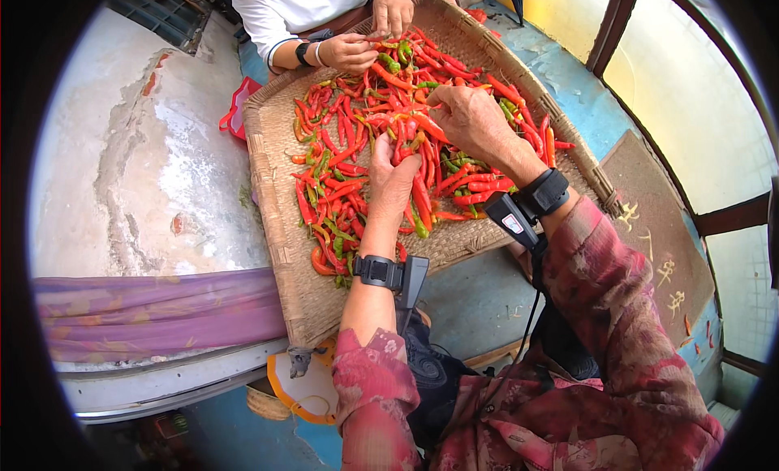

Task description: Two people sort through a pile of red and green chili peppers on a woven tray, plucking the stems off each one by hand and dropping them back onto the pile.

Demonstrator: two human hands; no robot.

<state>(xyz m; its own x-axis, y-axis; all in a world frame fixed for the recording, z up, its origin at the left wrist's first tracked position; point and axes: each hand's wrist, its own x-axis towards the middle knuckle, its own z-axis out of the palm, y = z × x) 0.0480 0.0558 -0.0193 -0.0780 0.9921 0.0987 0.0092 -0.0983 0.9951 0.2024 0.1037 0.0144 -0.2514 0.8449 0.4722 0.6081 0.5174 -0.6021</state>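
A large woven tray (269,187) holds a heap of red chili peppers (341,191), some of them partly green or orange. Over the middle of the heap, my left hand (393,179) is closed around several chili peppers, with red tips showing past its thumb and fingers. My right hand (479,126) is just to the right and a little farther away, its fingers bent down at the peppers. An orange-red chili pepper (430,128) lies between the two hands. My right fingertips are partly hidden behind the hand, so what they hold does not show.
Across the tray, another person's hands (349,53) handle peppers at the far edge. A cracked pale wall (162,163) and a purple cloth (162,313) are on the left. A red plastic object (237,107) sits beside the tray. Framed windows (682,90) stand on the right.
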